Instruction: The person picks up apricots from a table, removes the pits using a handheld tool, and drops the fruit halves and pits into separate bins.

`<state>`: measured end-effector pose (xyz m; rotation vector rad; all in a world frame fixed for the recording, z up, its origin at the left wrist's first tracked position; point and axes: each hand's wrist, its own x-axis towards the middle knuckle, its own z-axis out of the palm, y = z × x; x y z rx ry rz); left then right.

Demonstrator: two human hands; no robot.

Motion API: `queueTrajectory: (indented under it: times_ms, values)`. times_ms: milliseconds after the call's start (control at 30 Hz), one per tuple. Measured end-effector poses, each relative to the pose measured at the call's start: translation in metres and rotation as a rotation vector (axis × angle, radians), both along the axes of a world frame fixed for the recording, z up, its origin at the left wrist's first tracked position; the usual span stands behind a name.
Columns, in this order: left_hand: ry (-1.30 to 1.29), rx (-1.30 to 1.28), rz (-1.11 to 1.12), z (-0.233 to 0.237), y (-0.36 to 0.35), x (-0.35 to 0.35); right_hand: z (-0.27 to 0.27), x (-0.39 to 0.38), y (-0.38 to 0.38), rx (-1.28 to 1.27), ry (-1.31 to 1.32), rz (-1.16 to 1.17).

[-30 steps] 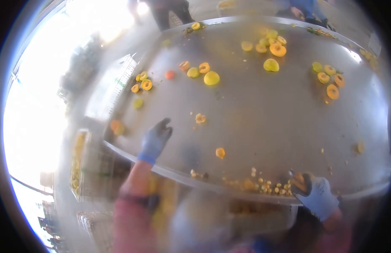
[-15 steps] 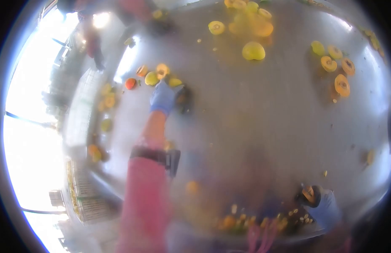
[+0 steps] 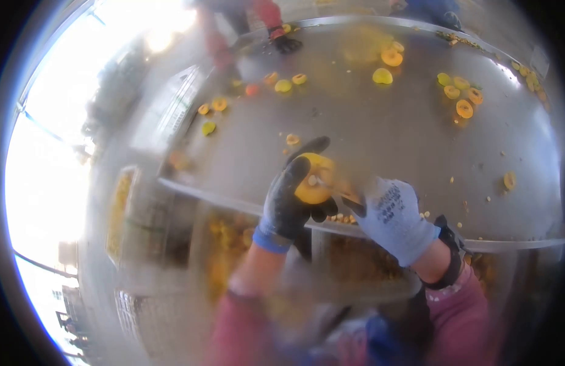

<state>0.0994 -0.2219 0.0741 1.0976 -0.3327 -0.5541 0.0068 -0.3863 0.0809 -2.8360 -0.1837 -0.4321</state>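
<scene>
Over the near rim of the table (image 3: 233, 204), dark-gloved fingers (image 3: 293, 178) of the left hand (image 3: 288, 204) wrap tightly round a yellow fruit (image 3: 313, 178). The pale-gloved right hand (image 3: 392, 219) curls closed on a thin tool (image 3: 334, 188), too blurred to name, with its tip at the fruit. Keeping the left thumb clear of the tool's line seems wise. Scraps (image 3: 346, 218) litter the edge beneath. Cut halves (image 3: 464, 108) and another person's gloved hand (image 3: 286, 44) lie well apart, obstructing nothing.

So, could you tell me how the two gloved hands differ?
The left hand shows a dark glove with a blue cuff; the right hand shows a pale one with print. The left hand wraps the yellow fruit; the right hand only reaches its side. Both have pink sleeves.
</scene>
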Motion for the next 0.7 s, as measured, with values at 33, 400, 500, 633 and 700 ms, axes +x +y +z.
queueTrajectory:
  times_ms: [33,400,500,633,700]
  values:
    - [-0.088,0.018,0.07,0.002,0.015,-0.018,0.007,-0.007,0.018,-0.066,0.018,0.035]
    - [-0.568,0.183,0.131,0.065,0.067,-0.135,0.061,-0.118,0.069,-0.304,-0.159,0.007]
    - [-0.141,-0.185,0.032,0.067,0.062,-0.147,0.068,-0.135,0.069,-0.285,-0.203,0.012]
    - [0.099,-0.299,-0.132,0.07,0.062,-0.157,0.075,-0.148,0.066,-0.315,-0.25,0.01]
    - [-0.033,-0.239,-0.043,0.058,0.064,-0.151,0.065,-0.144,0.07,-0.178,-0.236,-0.045]
